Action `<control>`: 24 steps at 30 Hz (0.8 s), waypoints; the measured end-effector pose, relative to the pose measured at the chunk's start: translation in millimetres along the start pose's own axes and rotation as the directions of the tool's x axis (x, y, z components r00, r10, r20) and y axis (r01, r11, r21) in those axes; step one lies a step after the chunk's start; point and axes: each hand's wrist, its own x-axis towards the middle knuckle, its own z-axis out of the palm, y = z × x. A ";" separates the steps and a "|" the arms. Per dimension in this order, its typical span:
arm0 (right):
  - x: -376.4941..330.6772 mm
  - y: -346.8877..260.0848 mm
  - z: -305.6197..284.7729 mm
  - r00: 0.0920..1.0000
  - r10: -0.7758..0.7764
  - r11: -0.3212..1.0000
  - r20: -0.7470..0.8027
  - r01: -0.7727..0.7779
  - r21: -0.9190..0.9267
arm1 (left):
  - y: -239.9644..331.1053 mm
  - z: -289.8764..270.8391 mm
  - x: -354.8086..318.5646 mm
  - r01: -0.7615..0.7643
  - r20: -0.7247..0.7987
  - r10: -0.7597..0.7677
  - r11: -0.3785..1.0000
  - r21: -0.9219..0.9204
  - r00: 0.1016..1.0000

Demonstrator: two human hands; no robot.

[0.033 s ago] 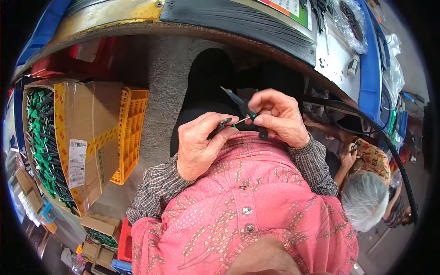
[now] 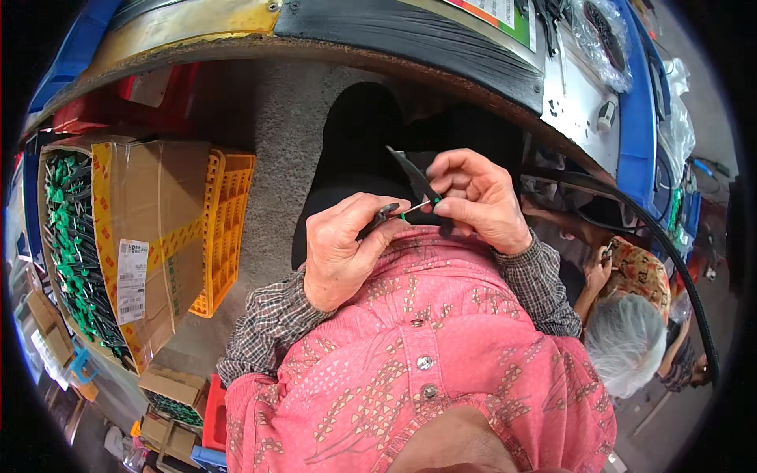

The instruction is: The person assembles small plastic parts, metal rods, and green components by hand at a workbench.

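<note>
Over my lap, both hands work close together. My left hand (image 2: 348,246) is closed, thumb and fingers gripping a dark-handled tool (image 2: 383,212) with a thin metal shaft. That shaft reaches toward the piece in my other hand and seems to meet it near a small green part. Between thumb and fingers, my right hand (image 2: 482,203) pinches a black-and-green piece (image 2: 415,175) with a long pointed end directed away from me. The exact kind of either item cannot be made out, and its lower part is hidden by fingers and shirt.
To my left stands an open cardboard box (image 2: 162,260) packed with black-and-green pieces (image 2: 75,244), beside an orange plastic crate (image 2: 225,229). A worktable edge (image 2: 410,75) curves ahead, with a blue tray (image 2: 637,118) at its right. Another person (image 2: 627,343) sits at the right, behind a black cable (image 2: 670,236).
The pointed black-and-green piece has turned slightly in my right hand, its tip shifting a little to the right. My left hand has hardly moved.
</note>
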 end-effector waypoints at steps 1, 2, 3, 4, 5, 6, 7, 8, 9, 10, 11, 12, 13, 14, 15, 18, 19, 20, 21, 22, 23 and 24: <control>0.4 0.1 -1.0 1.000 0.025 1.000 0.005 -0.025 -0.015 | -1.1 0.4 -0.2 -0.026 -0.007 0.026 1.000 0.017 1.000; -0.3 0.7 -2.5 1.000 0.029 0.999 0.005 -0.029 -0.016 | -1.7 0.8 -0.5 -0.023 -0.008 0.024 1.000 0.014 1.000; -1.5 1.1 -4.1 0.997 0.071 0.996 0.000 -0.071 -0.048 | -0.9 0.5 -0.3 -0.024 -0.003 0.024 0.999 0.024 1.000; -2.3 2.3 -5.3 0.993 0.114 0.990 -0.007 -0.114 -0.079 | 0.1 0.1 0.1 -0.025 0.002 0.025 0.999 0.034 1.000; -2.9 7.1 -7.1 0.998 0.051 0.978 -0.037 -0.057 -0.200 | 2.0 -0.5 0.6 -0.023 0.002 0.023 0.999 0.031 1.000; -3.0 8.5 -7.6 0.998 0.054 0.978 -0.040 -0.061 -0.201 | 4.2 -1.3 1.1 -0.014 0.014 0.013 0.999 0.052 1.000; -2.8 9.5 -7.7 0.999 -0.022 0.982 -0.026 0.017 -0.189 | 4.9 -1.5 1.1 -0.005 0.025 0.003 0.997 0.072 1.000; -3.0 10.4 -8.2 0.995 -0.098 0.980 -0.013 0.094 -0.176 | 4.0 -1.0 0.7 -0.003 0.027 0.001 0.998 0.067 1.000; -3.3 11.4 -9.9 0.996 -0.093 0.980 -0.015 0.089 -0.178 | 2.7 -0.3 0.3 0.013 0.012 -0.014 1.000 0.020 1.000; -4.1 12.3 -12.0 0.994 -0.106 0.985 -0.012 0.103 -0.135 | 1.5 0.3 -0.2 0.029 -0.001 -0.029 0.999 -0.028 1.000; -4.8 13.1 -13.7 0.993 -0.118 0.989 -0.011 0.117 -0.093 | 1.5 -0.3 -0.6 0.031 -0.001 -0.032 0.999 -0.034 1.000; -5.3 13.7 -13.9 0.993 -0.114 0.989 -0.016 0.112 -0.097 | 2.7 -1.5 -0.1 0.090 0.025 -0.088 0.993 -0.083 0.996; -5.9 14.7 -13.1 0.992 -0.122 0.992 -0.008 0.122 -0.015 | 3.9 -2.3 1.1 0.149 0.054 -0.143 0.980 -0.130 0.988; -6.7 15.5 -13.3 0.991 -0.131 0.989 -0.001 0.131 0.067 | 4.9 -2.3 2.8 0.151 0.058 -0.144 0.979 -0.137 0.988; -8.2 17.1 -15.7 0.994 -0.109 0.984 0.025 0.104 0.146 | 6.5 -3.4 3.9 0.226 0.094 -0.210 0.951 -0.211 0.973; -10.8 17.2 -15.6 0.992 -0.129 0.975 0.016 0.123 0.187 | 9.4 -4.5 6.7 0.365 0.169 -0.326 0.866 -0.342 0.930; -10.2 18.7 -17.3 0.990 -0.143 0.973 0.017 0.137 0.187 | 9.8 -4.4 7.7 0.424 0.203 -0.372 0.815 -0.396 0.906; -9.8 21.0 -17.7 0.990 -0.138 0.974 0.011 0.134 0.185 | 9.8 -4.3 8.3 0.427 0.208 -0.373 0.811 -0.400 0.904; -8.6 23.0 -17.5 0.987 -0.161 0.968 0.010 0.155 0.198 | 9.9 -4.0 9.3 0.428 0.215 -0.371 0.799 -0.423 0.904; -7.6 23.8 -17.2 0.983 -0.183 0.961 0.009 0.177 0.211 | 9.9 -3.9 10.6 0.429 0.222 -0.368 0.786 -0.445 0.903; -8.0 23.6 -16.6 0.984 -0.177 0.956 0.003 0.171 0.239 | 10.2 -4.4 12.3 0.432 0.224 -0.370 0.782 -0.449 0.902; -7.3 24.5 -16.6 0.985 -0.172 0.957 -0.001 0.167 0.236 | 10.4 -5.2 13.5 0.456 0.241 -0.387 0.766 -0.452 0.890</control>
